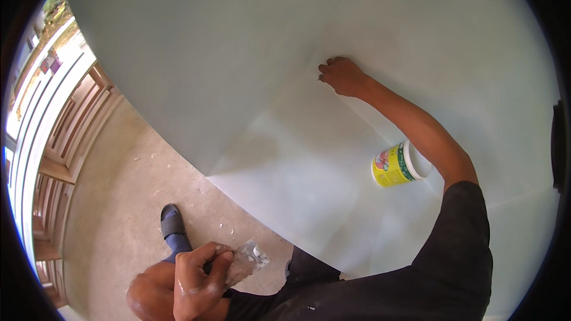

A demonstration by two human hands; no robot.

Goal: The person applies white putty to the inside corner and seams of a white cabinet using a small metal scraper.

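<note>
My left hand (199,282) is raised near my body at the lower left. Its thumb and fingers pinch a thin, see-through plastic piece (247,261) with white smears on it. White residue also marks the hand. My right hand (344,76) reaches far out against a broad, smooth pale surface (250,59). Its fingers are curled in at that surface, and whatever they pinch is too small to make out. Below the right forearm is a white tub (395,165) with a yellow and green label, tilted in the picture, its open mouth partly behind the arm.
Dusty concrete floor (125,172) with scattered white crumbs lies at the left. My foot in a dark sandal (172,223) stands on it. Wooden frames (74,116) lean along the far left beside white rails. A dark object (558,145) sits at the right rim.
</note>
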